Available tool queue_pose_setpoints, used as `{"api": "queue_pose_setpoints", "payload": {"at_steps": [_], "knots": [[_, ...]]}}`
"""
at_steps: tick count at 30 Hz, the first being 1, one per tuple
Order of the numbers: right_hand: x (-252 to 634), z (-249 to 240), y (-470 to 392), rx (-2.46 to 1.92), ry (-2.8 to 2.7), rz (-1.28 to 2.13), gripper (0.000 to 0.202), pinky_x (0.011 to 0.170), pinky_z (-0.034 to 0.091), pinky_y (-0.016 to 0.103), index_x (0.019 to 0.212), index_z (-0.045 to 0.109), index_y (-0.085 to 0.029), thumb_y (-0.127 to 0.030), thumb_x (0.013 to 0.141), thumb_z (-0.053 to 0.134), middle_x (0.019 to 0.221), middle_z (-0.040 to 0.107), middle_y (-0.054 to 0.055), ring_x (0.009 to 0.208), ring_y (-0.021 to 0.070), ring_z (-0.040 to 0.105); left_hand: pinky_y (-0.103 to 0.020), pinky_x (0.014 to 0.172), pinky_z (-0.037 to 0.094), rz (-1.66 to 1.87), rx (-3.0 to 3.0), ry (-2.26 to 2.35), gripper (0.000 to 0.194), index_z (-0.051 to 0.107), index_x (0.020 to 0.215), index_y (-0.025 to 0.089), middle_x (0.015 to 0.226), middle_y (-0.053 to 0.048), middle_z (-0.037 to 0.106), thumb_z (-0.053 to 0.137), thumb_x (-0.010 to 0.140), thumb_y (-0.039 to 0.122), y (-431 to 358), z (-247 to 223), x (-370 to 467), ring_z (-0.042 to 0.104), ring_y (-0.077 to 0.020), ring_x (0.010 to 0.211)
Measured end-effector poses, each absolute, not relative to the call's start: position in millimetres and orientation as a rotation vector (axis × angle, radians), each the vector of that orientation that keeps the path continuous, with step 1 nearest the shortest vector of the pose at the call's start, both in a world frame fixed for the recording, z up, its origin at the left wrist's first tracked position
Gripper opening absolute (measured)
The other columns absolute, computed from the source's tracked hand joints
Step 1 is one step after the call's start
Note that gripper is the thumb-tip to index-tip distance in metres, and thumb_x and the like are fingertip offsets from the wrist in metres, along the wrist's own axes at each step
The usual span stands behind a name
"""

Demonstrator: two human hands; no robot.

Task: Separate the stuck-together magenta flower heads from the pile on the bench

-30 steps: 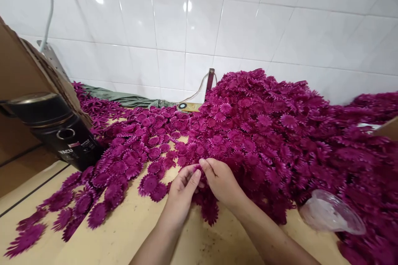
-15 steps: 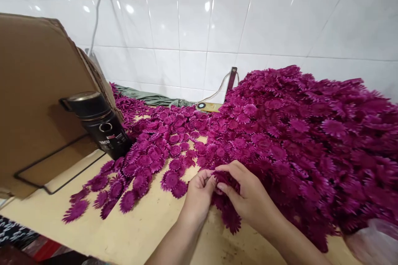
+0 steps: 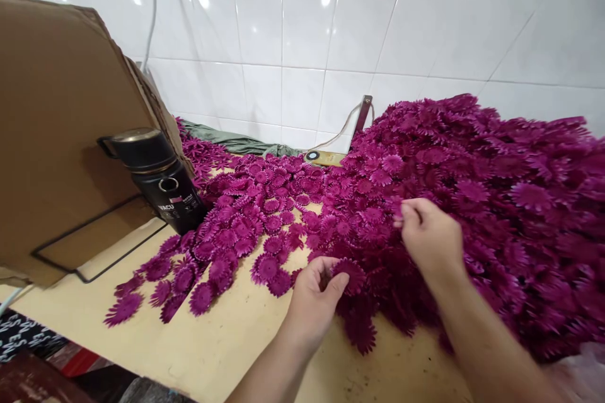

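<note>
My left hand (image 3: 316, 295) pinches a purple artificial flower (image 3: 352, 276) between thumb and fingers, just above the tabletop. The bloom is flat and round, with fringed petals. Up and to the right, my right hand (image 3: 431, 236) is closed in a pinch over the large heap of purple flowers (image 3: 477, 195). A bit of purple shows at its fingertips, but I cannot tell whether it is held or lies behind them. More flowers hang and lie just below and right of the left hand.
Loose flowers (image 3: 227, 236) spread across the pale tabletop (image 3: 236, 346). On the left stand a black vacuum bottle (image 3: 163, 179) and a cardboard box (image 3: 61, 138) with a black wire frame (image 3: 118, 254). Green cloth (image 3: 231, 140) and a yellow-handled tool (image 3: 326, 158) lie near the tiled wall.
My hands, together around the flowers before, are now apart. The right hand has moved up and right over the heap; the left stays low with a flower. The view has shifted slightly.
</note>
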State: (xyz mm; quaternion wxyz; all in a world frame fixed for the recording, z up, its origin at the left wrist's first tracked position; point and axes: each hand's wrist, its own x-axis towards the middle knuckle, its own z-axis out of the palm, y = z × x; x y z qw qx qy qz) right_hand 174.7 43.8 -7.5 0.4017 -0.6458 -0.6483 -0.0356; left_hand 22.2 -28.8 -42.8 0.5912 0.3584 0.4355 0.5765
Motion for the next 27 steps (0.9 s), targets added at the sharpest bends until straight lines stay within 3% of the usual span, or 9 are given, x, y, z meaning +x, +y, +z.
{"api": "queue_pose_setpoints", "payload": {"at_steps": [3, 6, 11, 14, 18, 21, 24, 27], "knots": [[194.0, 2.3, 49.0, -1.501, -1.738, -0.209, 0.025, 0.081, 0.044, 0.038, 0.089, 0.061, -0.017, -0.018, 0.071, 0.044, 0.090, 0.062, 0.011, 0.089, 0.0243, 0.058, -0.023, 0.060, 0.037, 1.341, 0.816, 0.986, 0.031, 0.058, 0.069, 0.015, 0.061, 0.002, 0.055, 0.069, 0.059, 0.042, -30.0, -43.5, 22.0, 0.047, -0.0105, 0.059], [184.7, 5.6, 31.2, -1.328, -1.902, -0.138, 0.028, 0.091, 0.037, 0.043, 0.097, 0.061, -0.016, -0.019, 0.075, 0.043, 0.104, 0.059, 0.013, 0.103, 0.0252, 0.051, -0.021, 0.054, 0.033, 1.332, 0.816, 0.991, 0.035, 0.053, 0.059, 0.015, 0.053, 0.005, 0.048, 0.067, 0.060, 0.047, -27.9, -44.7, 23.4, 0.041, -0.0080, 0.052], [144.1, -4.0, -8.3, -1.273, -2.084, 0.589, 0.018, 0.071, 0.047, 0.031, 0.092, 0.060, -0.021, -0.027, 0.077, 0.053, 0.084, 0.066, 0.004, 0.077, 0.0171, 0.060, -0.020, 0.051, 0.031, 1.354, 0.762, 1.013, 0.039, 0.049, 0.054, 0.016, 0.050, 0.007, 0.042, 0.067, 0.059, 0.050, -24.4, -49.8, 21.6, 0.037, -0.0073, 0.050], [133.1, -11.4, -15.3, -1.266, -2.072, 0.717, 0.011, 0.066, 0.046, 0.026, 0.084, 0.060, -0.021, -0.021, 0.077, 0.051, 0.077, 0.066, 0.001, 0.070, 0.0149, 0.060, -0.021, 0.054, 0.033, 1.342, 0.759, 0.994, 0.040, 0.050, 0.055, 0.016, 0.052, 0.006, 0.045, 0.066, 0.058, 0.052, -23.9, -49.4, 21.8, 0.039, -0.0077, 0.052], [140.7, -12.9, -4.4, -1.408, -2.033, 0.461, 0.021, 0.059, 0.044, 0.026, 0.069, 0.060, -0.020, -0.023, 0.081, 0.043, 0.061, 0.063, 0.001, 0.057, 0.0146, 0.057, -0.021, 0.056, 0.036, 1.297, 0.858, 0.989, 0.029, 0.056, 0.064, 0.015, 0.056, 0.005, 0.049, 0.068, 0.061, 0.041, -26.6, -43.3, 25.9, 0.043, -0.0086, 0.055], [164.0, -7.2, 16.5, -1.559, -1.823, 0.199, 0.023, 0.062, 0.045, 0.029, 0.077, 0.062, -0.018, -0.022, 0.081, 0.040, 0.061, 0.063, 0.003, 0.055, 0.0159, 0.058, -0.021, 0.058, 0.037, 1.273, 0.939, 1.031, 0.020, 0.057, 0.066, 0.015, 0.059, 0.004, 0.053, 0.068, 0.061, 0.031, -29.4, -40.2, 26.6, 0.047, -0.0097, 0.058], [193.0, -0.2, 36.3, -1.570, -1.661, 0.025, 0.030, 0.076, 0.046, 0.034, 0.099, 0.061, -0.013, -0.017, 0.077, 0.041, 0.086, 0.065, 0.010, 0.077, 0.0201, 0.062, -0.022, 0.060, 0.037, 1.256, 0.938, 1.060, 0.016, 0.057, 0.066, 0.015, 0.061, 0.003, 0.055, 0.065, 0.063, 0.028, -30.6, -40.7, 24.8, 0.048, -0.0107, 0.060], [202.5, 2.6, 35.3, -1.512, -1.756, -0.164, 0.042, 0.093, 0.036, 0.044, 0.112, 0.055, -0.009, -0.022, 0.073, 0.049, 0.115, 0.054, 0.018, 0.110, 0.0287, 0.048, -0.022, 0.058, 0.035, 1.279, 0.934, 1.089, 0.020, 0.053, 0.062, 0.015, 0.057, 0.004, 0.050, 0.065, 0.064, 0.032, -29.5, -42.4, 24.9, 0.044, -0.0097, 0.057]]}}
